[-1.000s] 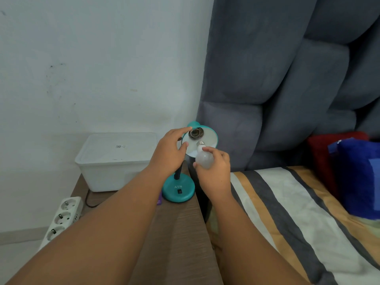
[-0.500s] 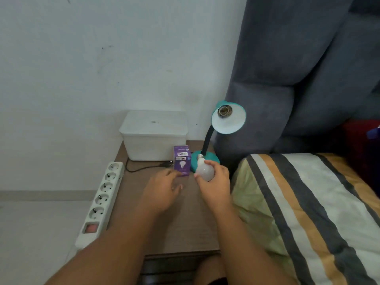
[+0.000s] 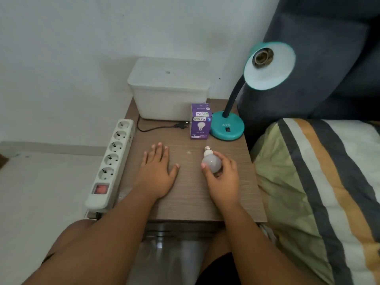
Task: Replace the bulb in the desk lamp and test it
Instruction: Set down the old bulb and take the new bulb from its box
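Note:
A teal desk lamp (image 3: 227, 126) stands at the back right of the wooden bedside table (image 3: 191, 198). Its shade (image 3: 273, 73) faces me and the socket (image 3: 263, 55) inside holds no bulb. My right hand (image 3: 223, 177) is shut on a white bulb (image 3: 211, 162) low over the table, screw base pointing away from me. My left hand (image 3: 157, 171) lies flat on the tabletop, fingers spread, holding nothing. A purple bulb box (image 3: 199, 124) stands just left of the lamp base.
A white lidded plastic box (image 3: 168, 89) sits at the back of the table. A white power strip (image 3: 112, 161) with a red switch lies along the left edge; the lamp's black plug (image 3: 182, 125) lies unplugged. A striped bed (image 3: 320, 192) and grey headboard (image 3: 329, 48) are on the right.
Both hands came down from the lamp shade to the table. My left hand let go of the shade and now rests flat. My right hand lowered the bulb.

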